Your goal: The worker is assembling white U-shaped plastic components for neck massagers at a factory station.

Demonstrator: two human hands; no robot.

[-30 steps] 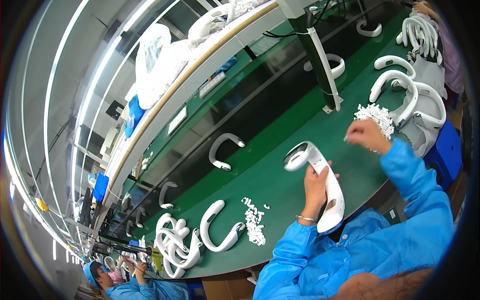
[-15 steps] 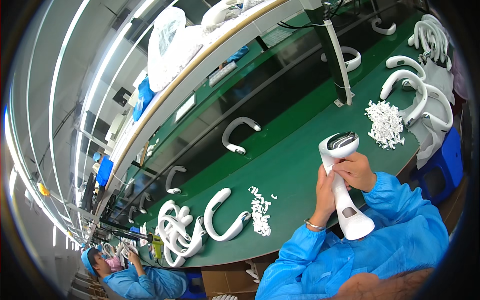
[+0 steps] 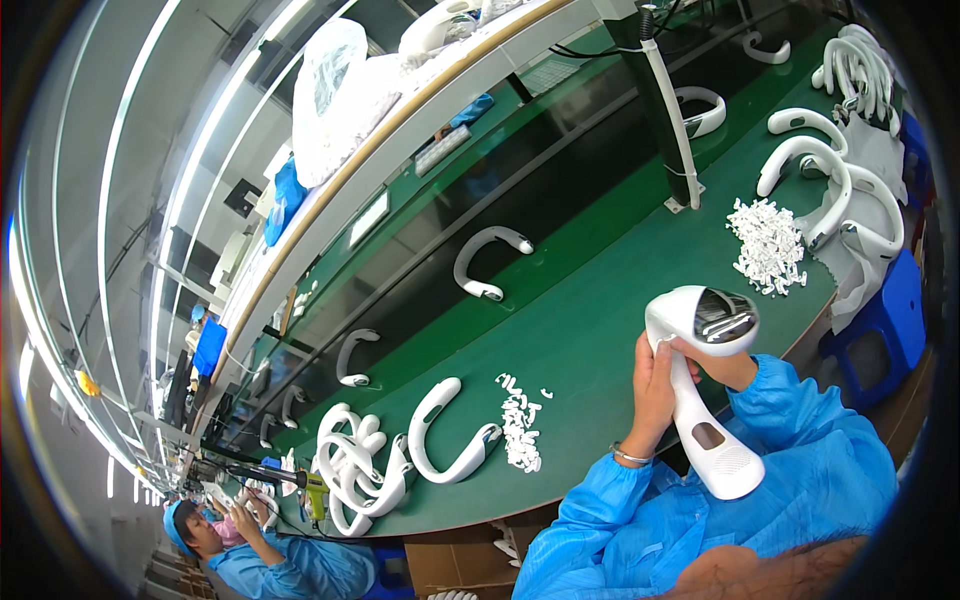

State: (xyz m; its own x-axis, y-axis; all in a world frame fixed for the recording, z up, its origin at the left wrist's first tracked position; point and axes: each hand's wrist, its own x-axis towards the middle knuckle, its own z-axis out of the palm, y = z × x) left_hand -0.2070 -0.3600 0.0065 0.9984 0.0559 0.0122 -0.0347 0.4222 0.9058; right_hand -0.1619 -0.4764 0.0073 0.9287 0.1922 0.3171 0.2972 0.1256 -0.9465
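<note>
A white U-shaped neckband device [image 3: 700, 410] is held upright in front of me, above the near edge of the green table. One end carries a glossy dark oval panel; the other has a small dark window and a dotted grille. My left hand [image 3: 656, 388] grips its left side, with the thumb along the band. Curled around the far side, my right hand [image 3: 718, 366] has its fingertips partly hidden by the device. To their right lies a heap of small white plastic pieces [image 3: 768, 250]; a smaller pile of such pieces [image 3: 520, 430] is to the left.
More neckbands are stacked at left [image 3: 355, 470] and right [image 3: 800, 165]. Others rest on a dark conveyor strip [image 3: 560, 190]. A metal post [image 3: 672, 130] supports an overhead shelf [image 3: 400, 110]. Blue stools stand at right. A co-worker [image 3: 270, 550] sits at lower left near a yellow-green tool [image 3: 316, 495].
My hands have tilted and turned the neckband, so its dark-panelled end now shows larger and further right. Neckbands on the conveyor have shifted slightly right. The co-worker's hands have risen.
</note>
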